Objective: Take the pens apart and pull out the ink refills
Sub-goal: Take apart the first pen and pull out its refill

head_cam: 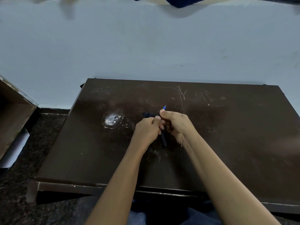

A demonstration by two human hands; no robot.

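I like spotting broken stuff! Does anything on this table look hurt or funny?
Yes. The table has a round whitish patch left of the left hand, where the dark finish looks worn off, and pale scratches near its far edge, beyond the right hand. The pen they grip looks ordinary.

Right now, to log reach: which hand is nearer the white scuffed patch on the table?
Left. The left hand is just right of the white scuffed patch; the right hand is farther right again.
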